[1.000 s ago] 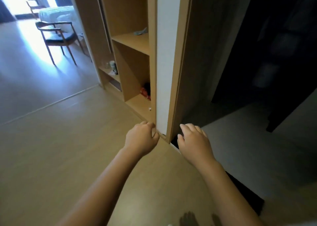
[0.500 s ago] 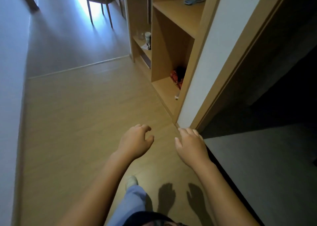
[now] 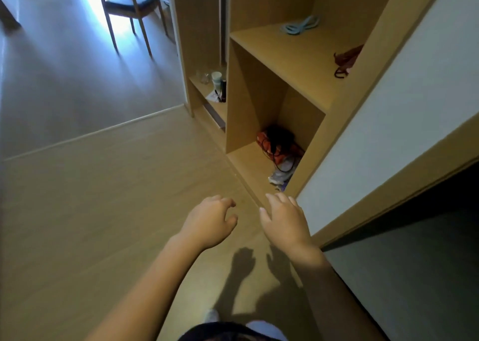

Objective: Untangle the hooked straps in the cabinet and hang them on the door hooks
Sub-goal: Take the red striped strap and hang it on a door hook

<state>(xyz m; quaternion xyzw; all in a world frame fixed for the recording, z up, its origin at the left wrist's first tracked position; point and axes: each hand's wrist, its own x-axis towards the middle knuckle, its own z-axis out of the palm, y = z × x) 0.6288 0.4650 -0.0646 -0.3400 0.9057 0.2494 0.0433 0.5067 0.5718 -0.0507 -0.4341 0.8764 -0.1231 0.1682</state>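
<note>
Hovering empty, loosely curled, left hand (image 3: 210,221) and right hand (image 3: 283,219) face tangled orange straps (image 3: 281,147) in wooden cabinet (image 3: 248,94).

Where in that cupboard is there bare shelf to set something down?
The upper shelf is bare across its front and middle, between the pale blue cord at the back and the reddish strap on its right. The lower compartment's floor is free on its left; its right holds the orange and black tangle. The narrow side shelf is crowded around the cup.
</note>
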